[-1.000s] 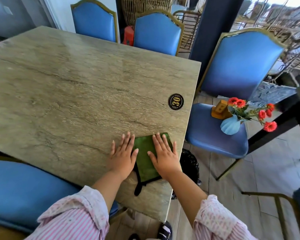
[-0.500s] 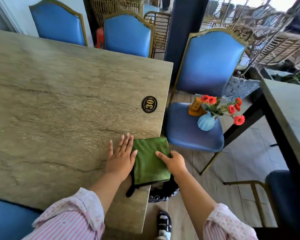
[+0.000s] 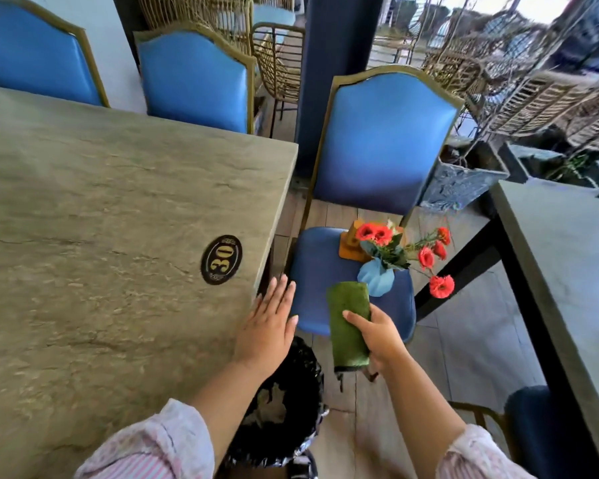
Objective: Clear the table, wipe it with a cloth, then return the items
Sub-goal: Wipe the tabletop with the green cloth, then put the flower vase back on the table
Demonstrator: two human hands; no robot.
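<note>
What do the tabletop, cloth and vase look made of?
The tabletop looks like stone or stone-look laminate: matte, grey-green, veined. The cloth gripped by the right hand seems napped fabric, perhaps microfibre: fuzzy green face, dark hem. The vase looks like smooth ceramic or plastic, pale blue.

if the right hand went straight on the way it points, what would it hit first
Probably the blue vase on the chair seat: the green cloth held by the right hand points at it. Depth is unclear, so it could pass above.

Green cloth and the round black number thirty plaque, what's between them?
Head view: the flat left hand at the stone table edge, then a strip of blue padded chair seat.
</note>
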